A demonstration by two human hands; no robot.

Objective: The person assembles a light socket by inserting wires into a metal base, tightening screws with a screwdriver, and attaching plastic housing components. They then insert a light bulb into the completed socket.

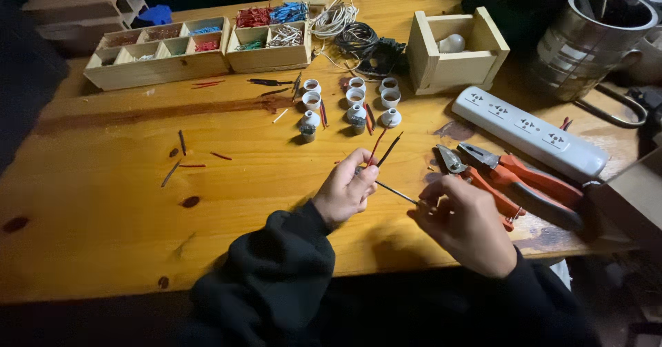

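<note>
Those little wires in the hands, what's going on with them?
A person in dark sleeves sits at a wooden table. The left hand pinches a red wire and a black wire that stick up from its fingers. The right hand holds a thin metal tool with its tip toward the left hand. Orange-handled pliers lie beside it, and small white lamp holders stand in rows behind.

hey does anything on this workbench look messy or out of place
A few short wire offcuts lie scattered on the wooden table, outside the compartment trays. Dark stains mark the tabletop too. The white lamp holders stand in tidy rows, and the pliers lie flat beside the right hand.
</note>
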